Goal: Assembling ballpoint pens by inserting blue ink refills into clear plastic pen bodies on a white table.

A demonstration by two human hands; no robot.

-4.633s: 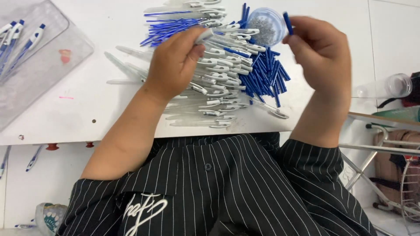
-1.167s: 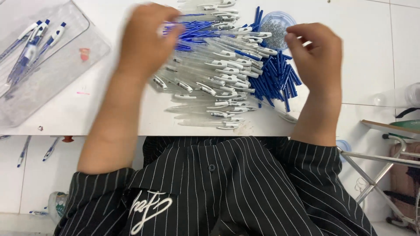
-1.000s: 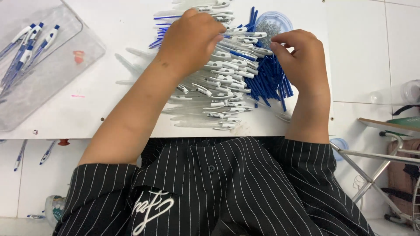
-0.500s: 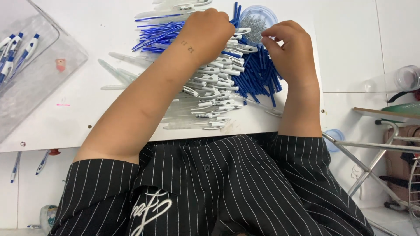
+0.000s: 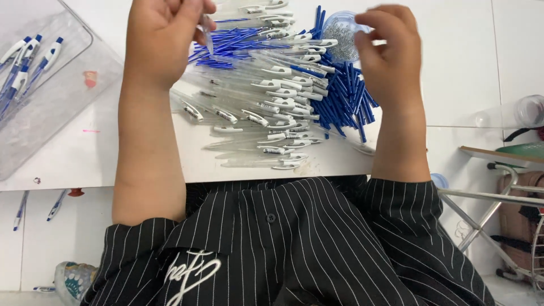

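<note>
Though gripped, pen barrel [image 5: 206,35] under left hand [image 5: 161,39]

A white tabletop [image 5: 68,164] fills the upper view under even light. Below its near edge lies a pale tiled floor [image 5: 39,249]; right of the tabletop stands a metal-framed rack [image 5: 498,198].

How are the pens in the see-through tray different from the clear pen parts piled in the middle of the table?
The pens in the tray are few and look put together, with blue inside; the clear pen barrels are many and look empty. The tray pens lie in a container; the barrels lie heaped on the bare table. Both have white clips.
</note>
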